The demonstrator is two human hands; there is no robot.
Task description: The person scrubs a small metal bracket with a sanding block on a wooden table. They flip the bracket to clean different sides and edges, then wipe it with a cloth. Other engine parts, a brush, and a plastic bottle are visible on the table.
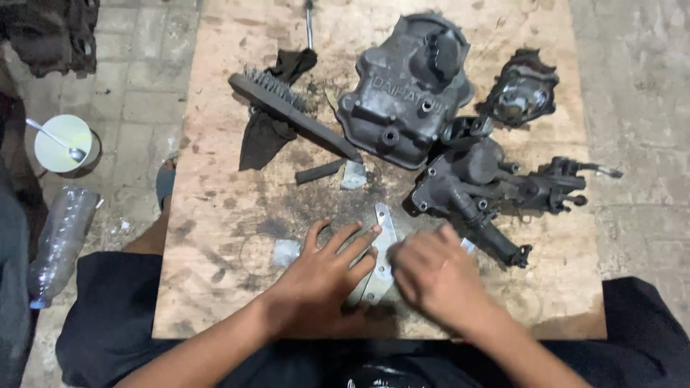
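Head view, looking down on a stained wooden board (215, 287) laid on a paved floor. Left hand (323, 276): fingers spread wide and flat, pressing on a thin pale metal plate (383, 230) near the board's near edge; it grips nothing. Right hand (435, 276): blurred, fingers curled over the plate's right side; whether it holds anything cannot be told. The plate lies lengthwise between the two hands, its upper end showing above the fingertips.

Toward the far edge: a grey engine cover (406, 90), with a wire brush (287, 111) lying across a dark rag (269, 133) to its left. At the right edge: a dark housing (474, 187) with a protruding shaft, and a smaller round part (523, 90) behind it. On the floor left of the board: a white cup (63, 142) with a spoon, and a clear plastic bottle (61, 241).
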